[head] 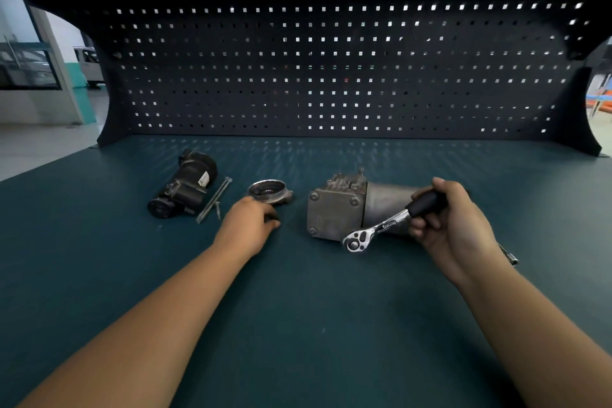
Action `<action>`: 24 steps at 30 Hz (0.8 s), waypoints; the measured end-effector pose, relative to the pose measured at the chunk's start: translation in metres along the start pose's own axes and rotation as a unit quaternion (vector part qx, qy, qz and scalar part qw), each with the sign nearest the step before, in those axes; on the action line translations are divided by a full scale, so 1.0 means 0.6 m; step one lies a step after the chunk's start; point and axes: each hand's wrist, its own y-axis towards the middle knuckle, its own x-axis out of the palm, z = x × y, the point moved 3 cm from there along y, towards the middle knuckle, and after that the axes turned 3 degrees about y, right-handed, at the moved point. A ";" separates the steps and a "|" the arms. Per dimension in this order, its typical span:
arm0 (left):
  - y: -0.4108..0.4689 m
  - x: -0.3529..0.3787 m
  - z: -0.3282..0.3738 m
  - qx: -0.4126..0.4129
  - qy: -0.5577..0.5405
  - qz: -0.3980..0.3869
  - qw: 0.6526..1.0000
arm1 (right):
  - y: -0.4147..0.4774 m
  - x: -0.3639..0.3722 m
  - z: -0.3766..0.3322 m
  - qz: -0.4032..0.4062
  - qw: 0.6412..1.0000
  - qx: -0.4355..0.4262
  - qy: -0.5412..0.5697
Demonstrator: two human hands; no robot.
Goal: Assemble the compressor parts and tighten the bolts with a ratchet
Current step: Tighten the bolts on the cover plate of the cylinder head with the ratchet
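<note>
Head view shows the right hand (443,219) clamped round the black grip of the ratchet (381,227). Its long axis slants toward the near left, and its head hangs just before the grey compressor body (334,212), which lies mid-desk (298,325) toward the far edge. The left hand (250,225) has its fingers curled beside the round flange (270,190); whether it pinches something small I cannot tell. The long bolts (215,197) lie just left of that hand, beside the black motor part (183,190), their length running toward the far edge, so the left hand looks nearer for fetching them
</note>
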 end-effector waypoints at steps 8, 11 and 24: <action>-0.039 -0.012 0.023 -0.073 -0.236 -0.037 0.968 | 0.004 -0.012 -0.013 0.030 0.995 -0.007 0.097; -0.065 -0.005 0.050 -0.080 -0.321 -0.107 0.938 | 0.001 -0.010 -0.021 0.033 0.994 -0.016 0.106; -0.096 0.015 0.140 -0.090 -0.302 -0.108 0.943 | 0.002 -0.030 -0.052 0.071 0.984 -0.039 0.157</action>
